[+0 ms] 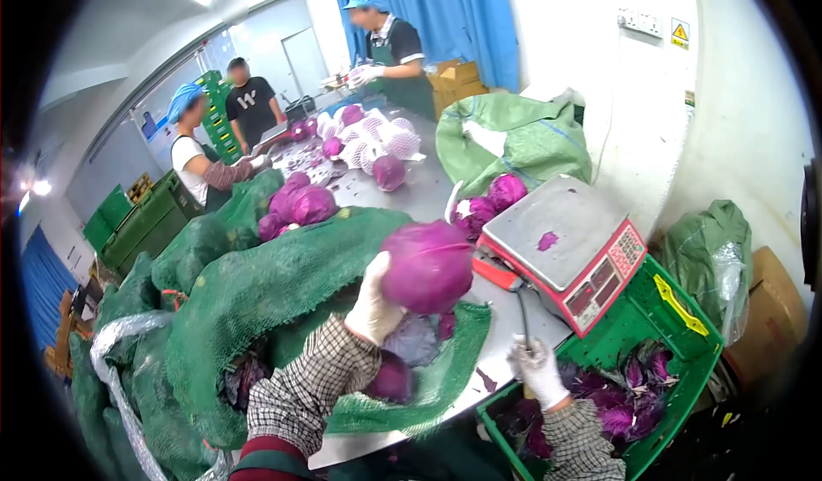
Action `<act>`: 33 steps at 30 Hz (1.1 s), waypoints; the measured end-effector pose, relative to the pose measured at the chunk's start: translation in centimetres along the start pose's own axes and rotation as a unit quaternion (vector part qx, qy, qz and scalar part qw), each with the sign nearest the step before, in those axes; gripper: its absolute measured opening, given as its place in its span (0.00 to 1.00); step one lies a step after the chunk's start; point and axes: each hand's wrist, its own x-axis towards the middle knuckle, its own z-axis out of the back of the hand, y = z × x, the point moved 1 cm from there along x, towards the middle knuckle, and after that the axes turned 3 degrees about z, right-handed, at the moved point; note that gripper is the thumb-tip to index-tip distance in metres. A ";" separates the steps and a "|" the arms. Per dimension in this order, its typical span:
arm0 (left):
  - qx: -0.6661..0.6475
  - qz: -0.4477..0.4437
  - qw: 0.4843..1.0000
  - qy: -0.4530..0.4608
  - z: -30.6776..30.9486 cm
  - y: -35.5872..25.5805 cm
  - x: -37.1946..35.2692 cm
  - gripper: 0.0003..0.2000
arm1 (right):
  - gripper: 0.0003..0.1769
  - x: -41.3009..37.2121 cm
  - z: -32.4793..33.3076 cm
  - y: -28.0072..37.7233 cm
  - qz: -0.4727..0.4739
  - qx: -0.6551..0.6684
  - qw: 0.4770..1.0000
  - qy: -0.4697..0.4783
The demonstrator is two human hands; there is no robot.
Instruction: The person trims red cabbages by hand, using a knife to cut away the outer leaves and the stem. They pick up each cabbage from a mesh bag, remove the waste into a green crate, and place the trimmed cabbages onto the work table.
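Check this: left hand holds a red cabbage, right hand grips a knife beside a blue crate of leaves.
The crate is green, not blue, as the head view shows. The left hand holds a red cabbage, and the right hand grips a knife beside a green crate of leaves.

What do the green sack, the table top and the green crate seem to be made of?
Green sack: woven plastic mesh, its open weave is visible. Table top: probably stainless steel, grey with a dull sheen. Green crate: rigid moulded plastic, smooth and slightly glossy.
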 end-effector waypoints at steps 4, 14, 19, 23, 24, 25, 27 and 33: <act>0.269 -0.118 0.956 -0.027 -2.5 1.0 8.2 0.39 | 0.10 0.9 -0.3 -0.6 0.009 -0.054 0.998 -0.016; 0.232 -0.136 0.936 -0.225 0.5 2.7 20.6 0.44 | 0.15 1.1 -0.4 -0.9 0.054 -0.185 0.980 -0.054; 0.684 -0.062 0.621 -0.377 9.9 0.3 25.9 0.55 | 0.12 0.9 0.0 -1.2 0.092 -0.179 0.979 -0.024; 0.876 0.033 0.450 -0.172 10.1 -0.6 27.2 0.52 | 0.08 1.0 -0.3 -2.2 0.148 -0.219 0.962 -0.072; 0.898 0.053 0.409 -0.153 10.5 -0.2 27.7 0.52 | 0.10 1.0 0.1 -3.1 0.184 -0.282 0.939 -0.070; 0.902 0.073 0.389 -0.169 11.7 0.5 28.7 0.52 | 0.13 1.2 0.7 -4.3 0.221 -0.343 0.911 -0.066; 0.929 0.088 0.290 -0.211 14.6 1.7 30.0 0.39 | 0.13 0.8 1.1 -4.0 0.219 -0.367 0.902 -0.056; 0.883 -0.182 0.347 -0.259 12.7 -3.2 28.1 0.15 | 0.11 0.9 -0.7 0.3 0.041 -0.220 0.973 -0.051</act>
